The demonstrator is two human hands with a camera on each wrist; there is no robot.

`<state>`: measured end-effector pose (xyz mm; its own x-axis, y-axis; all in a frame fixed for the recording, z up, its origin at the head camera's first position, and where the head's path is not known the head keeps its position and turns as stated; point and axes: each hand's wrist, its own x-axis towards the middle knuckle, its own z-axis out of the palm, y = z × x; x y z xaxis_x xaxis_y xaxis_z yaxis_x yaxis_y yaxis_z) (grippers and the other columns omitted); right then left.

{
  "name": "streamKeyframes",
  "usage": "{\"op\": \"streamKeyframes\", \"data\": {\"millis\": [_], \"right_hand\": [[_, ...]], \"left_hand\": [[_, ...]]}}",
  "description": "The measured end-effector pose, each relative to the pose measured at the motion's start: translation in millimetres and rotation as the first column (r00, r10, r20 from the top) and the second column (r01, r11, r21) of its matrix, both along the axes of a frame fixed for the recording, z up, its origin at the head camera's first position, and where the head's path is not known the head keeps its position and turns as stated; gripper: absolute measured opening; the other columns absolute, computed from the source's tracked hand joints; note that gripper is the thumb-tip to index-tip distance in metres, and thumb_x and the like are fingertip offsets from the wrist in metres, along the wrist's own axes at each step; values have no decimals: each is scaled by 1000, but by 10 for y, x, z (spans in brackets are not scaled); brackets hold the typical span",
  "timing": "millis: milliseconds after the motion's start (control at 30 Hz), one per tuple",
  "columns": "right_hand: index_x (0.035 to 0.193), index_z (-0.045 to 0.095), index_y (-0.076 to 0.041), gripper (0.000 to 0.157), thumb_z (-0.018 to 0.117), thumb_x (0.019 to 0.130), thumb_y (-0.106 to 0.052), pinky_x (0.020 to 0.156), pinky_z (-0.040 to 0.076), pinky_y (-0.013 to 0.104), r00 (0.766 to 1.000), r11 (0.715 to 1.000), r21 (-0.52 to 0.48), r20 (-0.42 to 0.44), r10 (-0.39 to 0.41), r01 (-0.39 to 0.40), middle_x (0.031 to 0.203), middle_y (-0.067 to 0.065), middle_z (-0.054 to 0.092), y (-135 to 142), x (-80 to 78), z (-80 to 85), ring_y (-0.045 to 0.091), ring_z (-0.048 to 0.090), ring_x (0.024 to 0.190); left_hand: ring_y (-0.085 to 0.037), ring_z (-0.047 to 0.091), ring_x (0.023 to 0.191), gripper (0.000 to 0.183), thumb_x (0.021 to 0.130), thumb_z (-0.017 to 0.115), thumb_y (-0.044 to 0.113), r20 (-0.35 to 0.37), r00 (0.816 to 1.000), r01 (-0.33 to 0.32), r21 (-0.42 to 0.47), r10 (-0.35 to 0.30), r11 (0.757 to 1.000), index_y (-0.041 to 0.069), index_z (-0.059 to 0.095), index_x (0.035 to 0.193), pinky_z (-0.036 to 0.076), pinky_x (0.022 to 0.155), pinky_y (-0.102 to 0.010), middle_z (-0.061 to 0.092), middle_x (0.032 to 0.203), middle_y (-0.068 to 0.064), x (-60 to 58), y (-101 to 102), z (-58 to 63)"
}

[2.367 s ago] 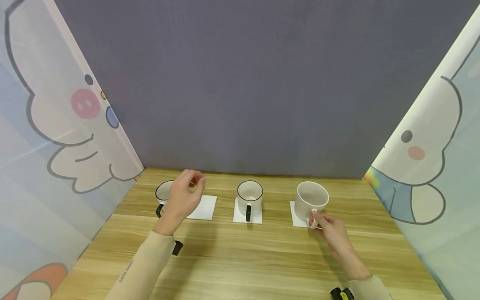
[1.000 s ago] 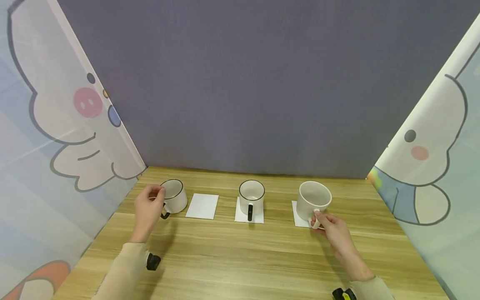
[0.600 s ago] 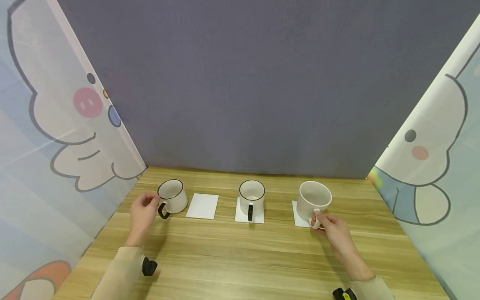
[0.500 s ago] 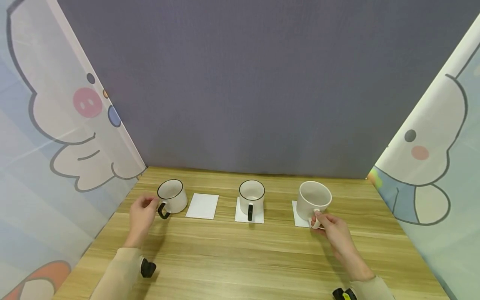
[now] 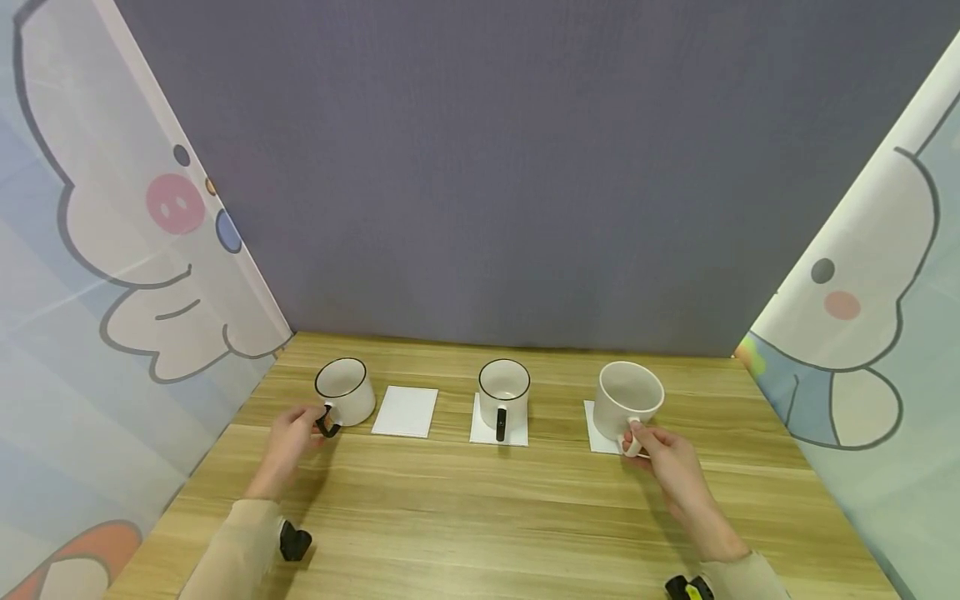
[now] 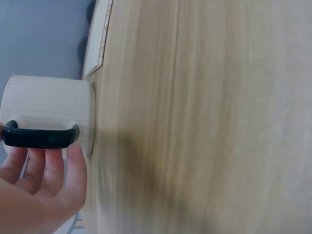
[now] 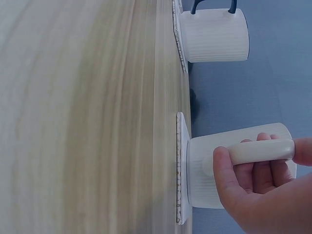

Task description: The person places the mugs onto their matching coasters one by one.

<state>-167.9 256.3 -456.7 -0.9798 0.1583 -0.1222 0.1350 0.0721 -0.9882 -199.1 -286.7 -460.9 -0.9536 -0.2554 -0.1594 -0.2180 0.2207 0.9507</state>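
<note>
My left hand [image 5: 291,437] is at the black handle [image 6: 41,138] of the left mug [image 5: 352,404], a white one with a dark rim standing on the bare table. In the left wrist view its fingers [image 6: 51,170] reach in behind that handle, their tips hidden, and the thumb shows at the handle's upper end. My right hand [image 5: 670,467] grips the handle [image 7: 263,151] of a plain white mug [image 5: 617,408], fingers through the loop and thumb on top. This mug sits upright on a white square coaster [image 7: 182,168].
Between the outer mugs, another dark-rimmed white mug [image 5: 495,408] with a black handle stands on its own coaster [image 5: 517,433]. A bare white coaster [image 5: 405,412] lies right of the left mug. A grey panel [image 5: 480,208] rises behind the wooden table [image 5: 480,517].
My left hand has come down from above the bare coaster, moving left past the left mug to its handle. My right hand and its mug have stayed put.
</note>
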Motion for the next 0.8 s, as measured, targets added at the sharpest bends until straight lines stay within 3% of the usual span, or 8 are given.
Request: {"op": "streamKeyframes", "data": {"millis": [233, 467, 567, 667, 800], "right_hand": [[100, 66, 13, 41, 55, 107, -26, 83, 59, 33, 1000, 1000, 8, 1, -4, 4, 90, 2, 63, 6, 10, -10, 11, 63, 86], [102, 65, 14, 43, 54, 107, -28, 84, 59, 35, 1000, 999, 39, 8, -10, 10, 92, 4, 64, -7, 27, 11, 12, 63, 89], [101, 66, 13, 46, 55, 106, -31, 83, 60, 33, 1000, 991, 136, -4, -15, 15, 97, 9, 66, -9, 32, 19, 12, 63, 90], [103, 70, 10, 50, 56, 105, -38, 76, 59, 31, 999, 937, 347, -34, -23, 33, 100, 15, 69, 0, 45, 32, 15, 63, 87], [107, 72, 7, 50, 57, 104, -40, 69, 50, 32, 996, 812, 580, -89, -14, 63, 98, 18, 73, 22, 67, 60, 22, 63, 83]], "left_hand": [[-15, 60, 91, 34, 108, 43, 22, 4, 1000, 21, 92, -21, 996, -8, 59, 111, 57, 83, -32, 61, 96, -3, -29, -3, -32], [-12, 60, 86, 32, 107, 43, 20, -18, 1000, 27, 105, -25, 994, -8, 59, 105, 57, 83, -33, 61, 89, -2, -58, 5, -51], [-11, 60, 86, 32, 107, 43, 19, -32, 999, 33, 94, -30, 995, -8, 59, 103, 57, 82, -33, 61, 88, -3, -64, 0, -57], [-11, 60, 85, 33, 107, 42, 18, -38, 999, 34, 83, -31, 996, -9, 59, 101, 57, 82, -32, 61, 87, -3, -64, -5, -58], [-11, 60, 85, 34, 107, 42, 18, -36, 999, 30, 72, -28, 997, -10, 60, 101, 58, 82, -32, 61, 87, -3, -60, -10, -65]]}}
